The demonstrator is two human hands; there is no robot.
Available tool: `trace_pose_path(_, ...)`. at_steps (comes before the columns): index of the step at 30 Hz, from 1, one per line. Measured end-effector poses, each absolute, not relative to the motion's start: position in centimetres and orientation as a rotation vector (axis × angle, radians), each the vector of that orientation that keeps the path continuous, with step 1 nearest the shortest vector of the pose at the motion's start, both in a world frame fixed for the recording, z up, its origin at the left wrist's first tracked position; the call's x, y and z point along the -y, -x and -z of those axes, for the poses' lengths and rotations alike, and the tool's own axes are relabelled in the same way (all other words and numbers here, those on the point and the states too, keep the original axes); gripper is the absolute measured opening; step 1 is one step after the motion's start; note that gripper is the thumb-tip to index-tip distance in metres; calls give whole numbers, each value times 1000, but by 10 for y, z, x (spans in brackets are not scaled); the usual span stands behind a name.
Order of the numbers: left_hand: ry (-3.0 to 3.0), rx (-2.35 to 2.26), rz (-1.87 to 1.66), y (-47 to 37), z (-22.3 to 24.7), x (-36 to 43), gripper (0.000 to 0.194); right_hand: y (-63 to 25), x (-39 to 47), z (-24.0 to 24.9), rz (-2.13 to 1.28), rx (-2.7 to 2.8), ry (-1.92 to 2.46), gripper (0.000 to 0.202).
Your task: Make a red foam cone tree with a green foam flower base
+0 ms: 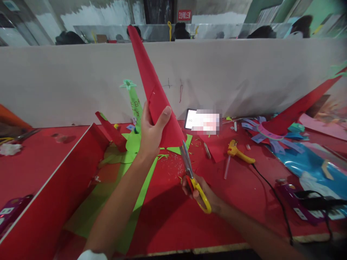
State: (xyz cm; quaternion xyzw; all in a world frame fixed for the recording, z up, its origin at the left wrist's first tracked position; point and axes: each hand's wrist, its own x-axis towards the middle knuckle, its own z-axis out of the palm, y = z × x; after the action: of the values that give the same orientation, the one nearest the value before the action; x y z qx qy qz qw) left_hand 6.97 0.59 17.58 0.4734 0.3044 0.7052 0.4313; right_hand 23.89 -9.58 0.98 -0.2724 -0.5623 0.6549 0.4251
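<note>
A long red paper cone [157,88] is held up at a slant by my left hand [152,133], its narrow tip pointing up and left. The thumb lies across the front of the cone near its wide end. My right hand [199,189] is closed on the handles of yellow-handled scissors [204,198]. Their blades point upward and touch the cone's lower right corner. Behind my left hand stands a green paper cone [135,106] with a pale green star on top, on a green round base.
On the red table [168,224] lie a yellow glue gun [240,153], a lit phone [204,122], a cutter [207,150] and green scraps. A red divider [67,184] stands left. Another red cone [303,104] and a purple box [300,206] are right.
</note>
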Motion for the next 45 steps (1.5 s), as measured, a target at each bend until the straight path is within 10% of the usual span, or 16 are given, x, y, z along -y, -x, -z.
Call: trace_pose_path(45, -1200, -522, -1564, -65, -174, -6, 65, -238, 94, 0, -1614, 1274, 804, 56)
